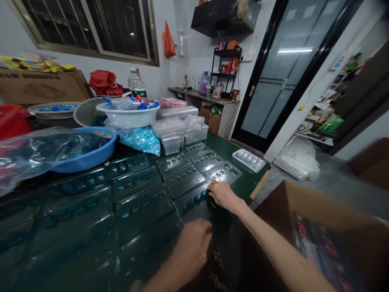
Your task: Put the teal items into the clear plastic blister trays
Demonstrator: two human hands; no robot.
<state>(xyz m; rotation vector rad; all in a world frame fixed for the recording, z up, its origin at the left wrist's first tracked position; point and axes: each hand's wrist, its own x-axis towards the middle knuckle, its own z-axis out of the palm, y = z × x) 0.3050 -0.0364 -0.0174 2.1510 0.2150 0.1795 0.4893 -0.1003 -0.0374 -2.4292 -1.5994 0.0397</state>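
My right hand (224, 195) pinches a small dark teal piece at the right end of a row in a clear plastic blister tray (179, 199). Several teal pieces (197, 199) sit in that tray's cavities, left of the fingertips. Lower and nearer to me, my left hand (194, 242) is curled closed and slightly blurred; whatever it may hold is hidden. More clear trays lie in rows on the dark green table. Trays on the left, such as one tray (138, 180), hold teal pieces, while the cavities of a tray (184, 181) farther up look unfilled.
Stacked clear plastic packaging (172, 134) stands at the table's back, near a blue basin (88, 156) with a plastic bag over it. A white basin (129, 117) holds blue items. One white tray (248, 159) lies at the right edge. An open cardboard box (328, 207) stands right of my arm.
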